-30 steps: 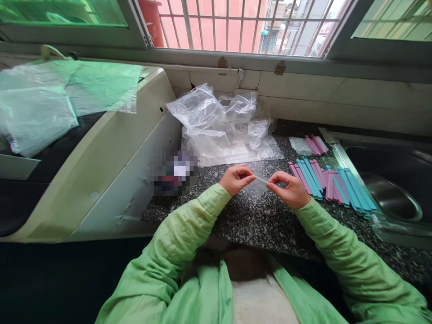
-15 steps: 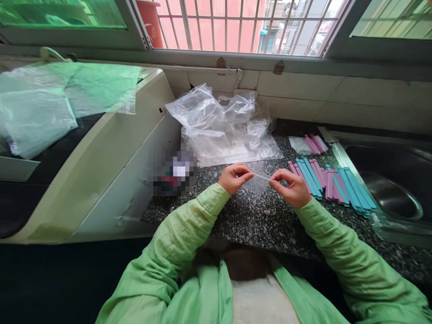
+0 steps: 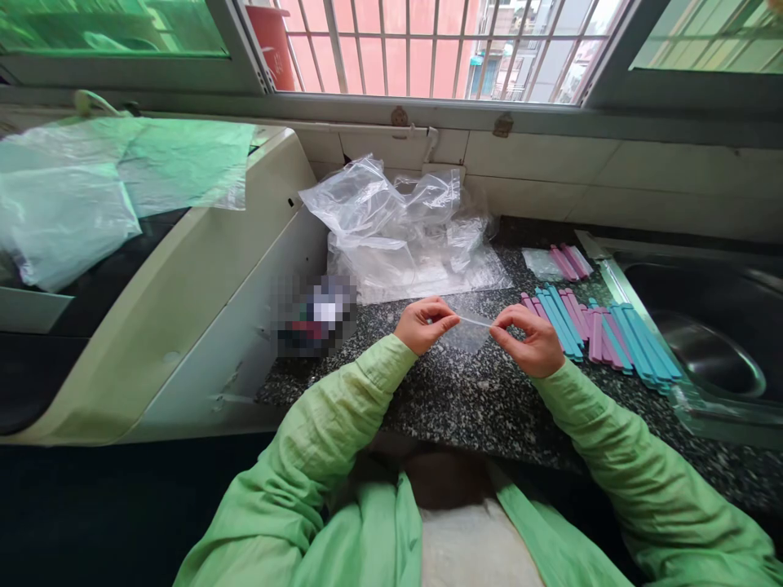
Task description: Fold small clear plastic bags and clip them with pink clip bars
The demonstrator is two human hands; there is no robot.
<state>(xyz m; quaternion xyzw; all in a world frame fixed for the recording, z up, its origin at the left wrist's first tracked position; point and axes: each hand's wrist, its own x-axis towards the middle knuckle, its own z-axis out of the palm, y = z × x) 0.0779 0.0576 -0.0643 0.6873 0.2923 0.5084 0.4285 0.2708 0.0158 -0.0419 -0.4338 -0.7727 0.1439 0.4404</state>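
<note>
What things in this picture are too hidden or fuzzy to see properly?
- Blurred patch, head view: pixelated, so what lies there cannot be told.
- Small clear bag between the left hand and right hand: see-through; whether anything is inside cannot be told.
- Sink: cut off by the right edge.
- Fingertips pinching the bag's top edge: curled under, partly hidden.
</note>
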